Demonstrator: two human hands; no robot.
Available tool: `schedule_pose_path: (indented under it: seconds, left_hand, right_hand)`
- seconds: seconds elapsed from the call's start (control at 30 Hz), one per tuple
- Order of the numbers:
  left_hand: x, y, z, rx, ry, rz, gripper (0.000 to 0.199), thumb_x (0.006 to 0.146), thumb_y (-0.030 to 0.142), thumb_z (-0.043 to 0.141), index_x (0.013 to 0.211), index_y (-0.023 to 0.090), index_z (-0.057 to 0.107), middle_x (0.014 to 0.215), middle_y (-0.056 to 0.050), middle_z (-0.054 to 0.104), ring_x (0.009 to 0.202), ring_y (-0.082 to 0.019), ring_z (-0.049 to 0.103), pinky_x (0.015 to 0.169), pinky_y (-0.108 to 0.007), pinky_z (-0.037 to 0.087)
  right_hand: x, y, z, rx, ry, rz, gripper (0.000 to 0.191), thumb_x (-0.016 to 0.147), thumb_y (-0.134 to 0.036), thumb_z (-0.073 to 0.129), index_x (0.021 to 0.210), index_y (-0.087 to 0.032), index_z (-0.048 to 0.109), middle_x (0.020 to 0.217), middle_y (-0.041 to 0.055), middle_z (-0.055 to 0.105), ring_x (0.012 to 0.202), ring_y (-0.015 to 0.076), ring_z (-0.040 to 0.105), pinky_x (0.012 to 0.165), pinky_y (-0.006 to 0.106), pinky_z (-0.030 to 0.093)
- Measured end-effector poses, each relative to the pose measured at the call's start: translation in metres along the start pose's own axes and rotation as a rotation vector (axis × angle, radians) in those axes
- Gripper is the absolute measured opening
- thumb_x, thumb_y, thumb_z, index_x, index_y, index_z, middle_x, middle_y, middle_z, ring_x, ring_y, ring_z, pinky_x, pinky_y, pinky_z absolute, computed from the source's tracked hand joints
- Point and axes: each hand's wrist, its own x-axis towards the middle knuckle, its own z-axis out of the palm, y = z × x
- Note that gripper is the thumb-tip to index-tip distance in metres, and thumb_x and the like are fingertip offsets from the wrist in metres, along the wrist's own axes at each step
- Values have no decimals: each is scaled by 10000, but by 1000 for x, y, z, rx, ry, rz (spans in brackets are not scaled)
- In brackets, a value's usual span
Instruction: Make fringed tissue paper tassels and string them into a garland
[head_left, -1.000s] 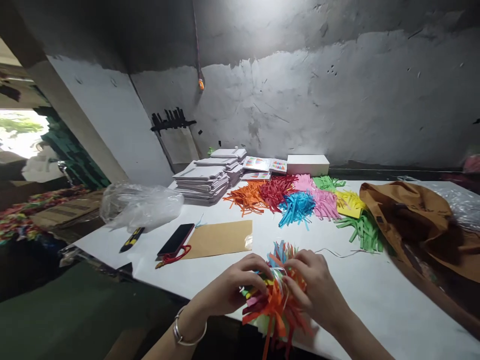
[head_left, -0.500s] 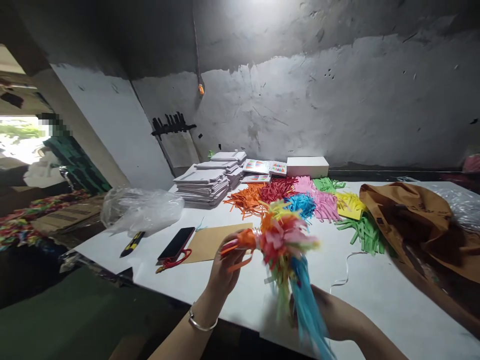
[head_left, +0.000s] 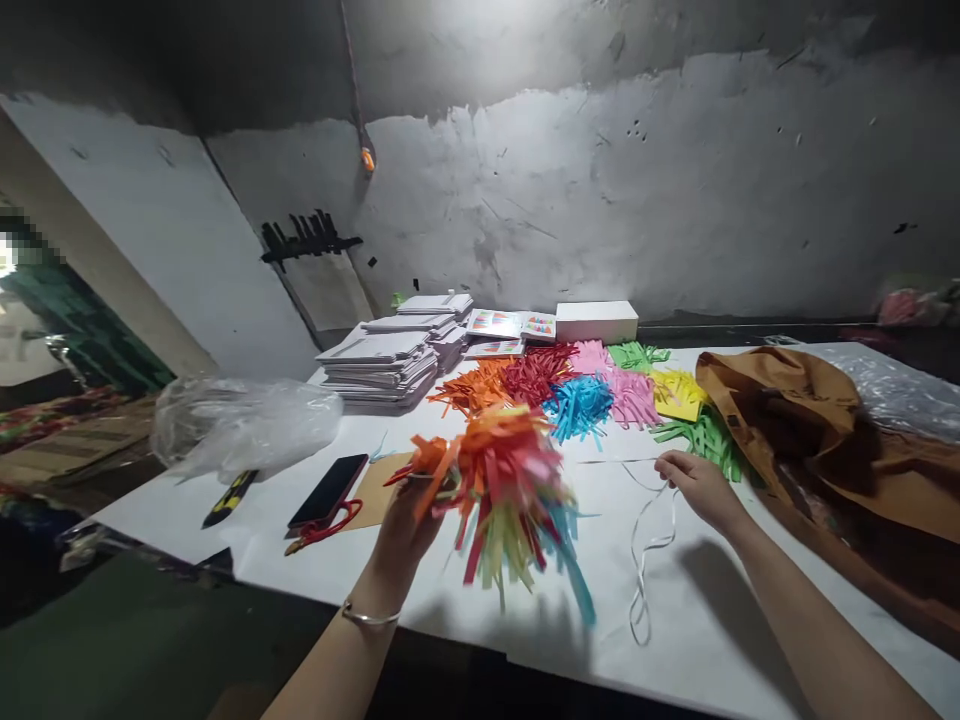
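My left hand (head_left: pixel 411 515), with a silver bangle at the wrist, is closed around one end of a tissue-paper tassel garland (head_left: pixel 510 470). Its orange, red, pink, yellow-green and blue fringes hang in a bunch above the table, partly blurred. To the right, my right hand (head_left: pixel 694 480) pinches a thin white string (head_left: pixel 651 545). One stretch of the string runs left toward the tassels, and a loose loop dangles below the fingers. Behind them lie fringed paper piles in orange (head_left: pixel 478 388), dark red (head_left: pixel 536 375), blue (head_left: pixel 580 402), pink (head_left: pixel 632 397), yellow (head_left: pixel 679 390) and green (head_left: pixel 701 442).
At the left are a phone (head_left: pixel 328 492) with a red strap, a yellow-black cutter (head_left: pixel 230 498) and a clear plastic bag (head_left: pixel 247 425). Stacked white packs (head_left: pixel 379 365) and a white box (head_left: pixel 596 321) stand at the back. A brown cloth (head_left: pixel 787 400) covers the right side.
The garland has swung left with my left hand. My right hand has moved from beneath the tassels out to the right and up, drawing the white string with it. The view has shifted slightly right.
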Motion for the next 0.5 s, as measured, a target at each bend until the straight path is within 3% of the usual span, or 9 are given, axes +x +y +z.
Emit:
schedule_pose_path:
  seconds: [0.13,0.2,0.3,0.4,0.5]
  left_hand:
    - [14,-5,-7,22,141,109,229,678,175,846,862,237,725,882,32,751,893,-159,694,861,-286,569]
    - [18,-5,-10,55,189,170,255,668,160,855,875,228,724,886,36,745,879,-132,686,865,-245,552]
    - [20,0,-12,110,187,186,356,596,102,880,906,193,730,896,1,745,850,-135,681,826,-214,547]
    - [20,7,-16,137,132,81,371,532,79,884,866,136,735,885,-78,749,839,-227,700,761,-302,583]
    - [24,11,-25,120,139,12,245,620,158,843,838,161,729,886,-90,752,853,-267,711,718,-344,594]
  right_hand:
    - [-8,6,-4,-132,-128,-25,290,779,-478,562,663,-232,664,639,9,656,633,199,587,619,296,405]
    - [-10,6,-12,-184,-129,-29,291,775,-481,548,669,-237,666,668,15,679,656,207,603,633,299,414]
    - [-6,13,-29,-257,-37,4,328,792,-504,502,730,-231,671,734,40,708,711,226,630,671,307,434]
    - [3,29,-48,-332,93,79,395,801,-533,450,812,-215,683,769,64,720,744,245,643,680,313,436]
    - [10,49,-61,-408,169,146,425,783,-546,422,792,-209,682,736,78,714,718,261,637,649,324,421]
